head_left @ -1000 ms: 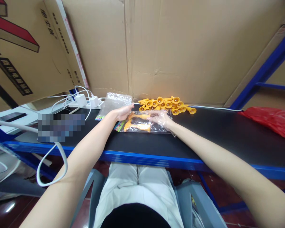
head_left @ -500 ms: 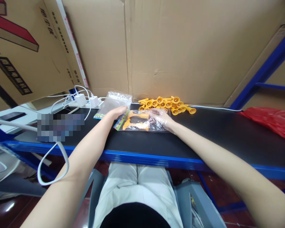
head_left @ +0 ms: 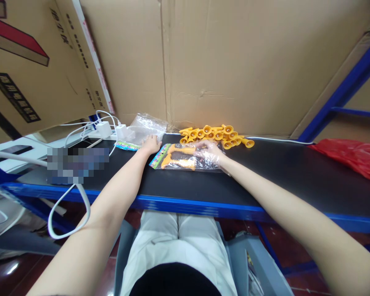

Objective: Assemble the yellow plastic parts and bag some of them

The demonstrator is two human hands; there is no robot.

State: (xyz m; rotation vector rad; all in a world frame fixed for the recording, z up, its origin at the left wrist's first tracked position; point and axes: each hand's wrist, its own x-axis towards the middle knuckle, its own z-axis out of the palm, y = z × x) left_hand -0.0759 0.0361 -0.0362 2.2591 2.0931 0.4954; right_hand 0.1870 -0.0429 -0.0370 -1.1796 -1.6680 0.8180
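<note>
Fingers of our right hand (head_left: 210, 153) press flat on the filled toy bag (head_left: 185, 158), mid-table (head_left: 280, 181), gripping nothing. Our left hand (head_left: 151, 144) has left it since a second ago, now resting loosely open at the empty bags (head_left: 142, 130), beside orange parts (head_left: 217, 135).

We see a black bench (head_left: 265, 172) carrying a clear toy packet (head_left: 185, 158), yellow suction cups (head_left: 217, 135), empty bags (head_left: 142, 129), chargers (head_left: 111, 130), red plastic (head_left: 351, 158).
</note>
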